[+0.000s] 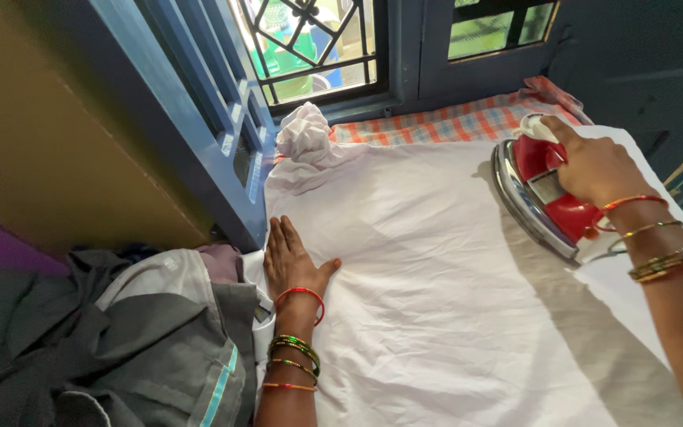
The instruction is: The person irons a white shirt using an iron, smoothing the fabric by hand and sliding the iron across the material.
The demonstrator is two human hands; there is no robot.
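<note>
Left hand (292, 259): open, palm flat on the white cloth (436, 269) at its left edge, pinning it taut.
Right hand (590, 168): closed around the handle of the red iron (543, 194).
Iron: soleplate on the cloth's right side.
Cloth: spread over a checked pad (452, 122).

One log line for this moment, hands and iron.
left hand: flat on white cloth | right hand: gripping red iron on cloth | grey clothes: piled left

White cloth (436, 261) — red iron (551, 194) — orange-checked sheet (452, 122).
</note>
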